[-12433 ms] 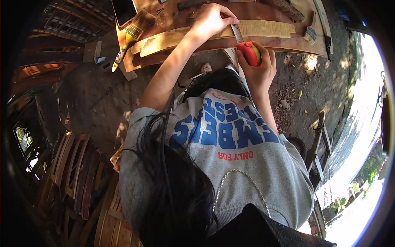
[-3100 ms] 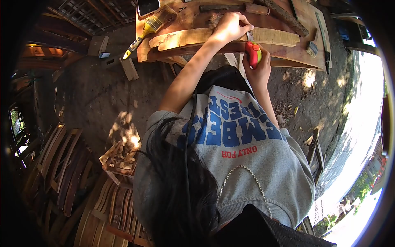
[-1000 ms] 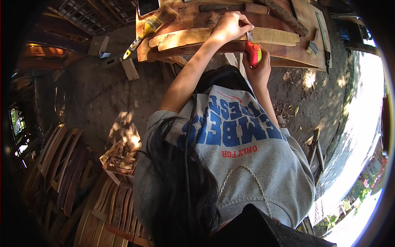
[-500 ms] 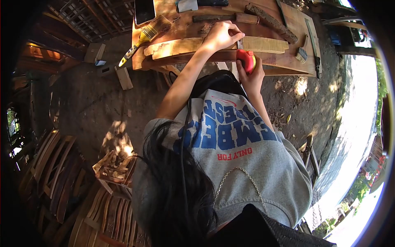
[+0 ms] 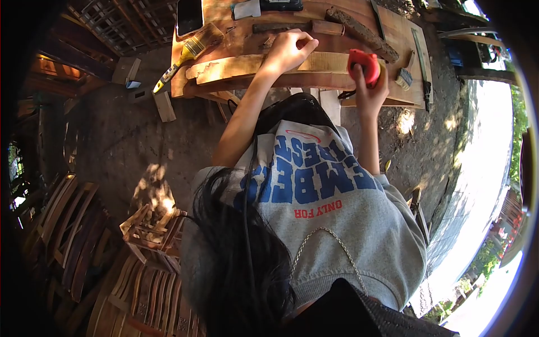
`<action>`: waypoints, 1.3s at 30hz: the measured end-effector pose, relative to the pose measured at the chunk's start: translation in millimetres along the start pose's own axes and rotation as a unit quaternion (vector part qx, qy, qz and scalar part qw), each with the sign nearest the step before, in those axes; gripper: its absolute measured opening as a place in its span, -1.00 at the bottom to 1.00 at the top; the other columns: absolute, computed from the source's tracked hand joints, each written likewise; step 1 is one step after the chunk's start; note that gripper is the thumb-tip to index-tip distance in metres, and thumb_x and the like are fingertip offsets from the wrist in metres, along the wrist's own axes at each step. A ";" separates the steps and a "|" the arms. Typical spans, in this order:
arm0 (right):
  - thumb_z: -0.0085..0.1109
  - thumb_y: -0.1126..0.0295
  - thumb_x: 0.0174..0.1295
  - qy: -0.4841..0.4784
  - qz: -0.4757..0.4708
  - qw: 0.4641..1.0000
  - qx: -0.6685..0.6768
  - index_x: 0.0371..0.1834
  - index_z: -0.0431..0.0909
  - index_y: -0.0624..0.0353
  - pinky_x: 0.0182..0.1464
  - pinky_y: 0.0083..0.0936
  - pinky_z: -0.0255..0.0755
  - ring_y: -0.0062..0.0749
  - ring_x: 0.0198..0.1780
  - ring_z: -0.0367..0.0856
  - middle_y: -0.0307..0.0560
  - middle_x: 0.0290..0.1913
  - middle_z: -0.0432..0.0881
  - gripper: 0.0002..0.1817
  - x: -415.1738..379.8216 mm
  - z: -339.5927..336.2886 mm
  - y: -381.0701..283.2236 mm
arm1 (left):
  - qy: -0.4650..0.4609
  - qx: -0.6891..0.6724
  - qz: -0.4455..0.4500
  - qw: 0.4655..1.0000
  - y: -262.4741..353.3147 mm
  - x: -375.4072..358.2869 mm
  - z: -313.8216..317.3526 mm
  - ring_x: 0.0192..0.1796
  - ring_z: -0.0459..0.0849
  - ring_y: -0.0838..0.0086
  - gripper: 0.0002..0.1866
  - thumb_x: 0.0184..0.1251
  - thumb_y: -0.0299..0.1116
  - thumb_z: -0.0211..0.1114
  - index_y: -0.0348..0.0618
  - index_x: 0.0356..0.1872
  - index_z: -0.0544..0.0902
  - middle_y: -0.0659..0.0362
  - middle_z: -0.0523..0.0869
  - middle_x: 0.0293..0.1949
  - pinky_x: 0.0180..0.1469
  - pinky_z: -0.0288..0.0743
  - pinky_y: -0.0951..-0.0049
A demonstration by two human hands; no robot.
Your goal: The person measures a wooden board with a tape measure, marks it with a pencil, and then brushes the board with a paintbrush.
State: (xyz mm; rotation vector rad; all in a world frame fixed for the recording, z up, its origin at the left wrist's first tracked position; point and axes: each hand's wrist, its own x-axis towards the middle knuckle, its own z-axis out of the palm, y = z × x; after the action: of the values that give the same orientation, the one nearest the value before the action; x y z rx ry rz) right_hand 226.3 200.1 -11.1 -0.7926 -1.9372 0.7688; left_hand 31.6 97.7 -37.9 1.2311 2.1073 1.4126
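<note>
My right hand [image 5: 371, 95] is wrapped round a red tape measure [image 5: 365, 66], raised over the right end of a curved wooden piece [image 5: 236, 67]. No tape blade can be made out between the hands. My left hand [image 5: 287, 51] is above the middle of that piece, thumb and fingers pinched together. Whatever it may hold is too small to see. The curved piece is pale, with a rough left end, and lies along the near edge of the wooden table [image 5: 412, 101]. Just beyond my left hand lies a tool with a wooden handle [image 5: 327, 27].
A yellow-handled paintbrush [image 5: 192, 49] and a phone [image 5: 190, 17] lie at the table's left. A rough stick [image 5: 365, 33] and another brush [image 5: 405, 77] are at the right. Slatted wooden furniture [image 5: 151, 297] and a small wooden frame [image 5: 151, 236] stand at the lower left.
My right hand has moved right and slightly up with the tape measure, away from my left hand. My left hand has shifted a little left. The blade between them no longer shows.
</note>
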 end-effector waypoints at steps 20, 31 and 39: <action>0.14 -0.25 0.13 -0.020 0.102 0.942 -0.318 0.01 0.66 0.03 0.10 -0.18 0.49 -0.06 0.08 0.64 0.00 -0.04 0.72 -0.38 181.2 -56.4 155.5 | -0.006 0.011 0.009 1.000 -14.4 -25.4 -32.6 -0.40 0.61 0.60 -0.81 0.31 -0.25 0.29 -0.13 -0.30 0.77 0.24 0.73 -0.36 -0.30 0.46 0.55; 0.15 -0.44 0.02 -0.254 0.167 0.808 -0.505 -0.15 0.67 0.32 -0.04 -0.18 0.53 0.02 0.02 0.67 0.24 -0.08 0.69 -0.13 93.0 -69.5 119.7 | -0.004 -0.007 0.016 1.000 -13.4 -30.3 -37.2 -0.42 0.66 0.51 -0.81 0.27 -0.28 0.31 -0.19 -0.33 0.76 0.18 0.72 -0.36 -0.31 0.51 0.53; 0.20 -0.25 0.06 -0.184 0.231 0.864 -0.408 -0.12 0.69 0.25 -0.04 -0.22 0.52 0.00 -0.07 0.70 0.20 -0.21 0.72 -0.31 87.4 -99.0 112.6 | 0.004 -0.030 0.051 0.998 -7.0 -35.3 -39.6 -0.31 0.64 0.51 -0.79 0.32 -0.26 0.29 -0.17 -0.33 0.77 0.19 0.71 -0.36 -0.28 0.48 0.54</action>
State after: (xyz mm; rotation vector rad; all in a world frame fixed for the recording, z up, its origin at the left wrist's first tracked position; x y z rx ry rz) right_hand 303.5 355.6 -12.8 -1.7786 -2.4820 0.3357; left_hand 22.4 45.3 -32.5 1.3281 2.0181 1.5132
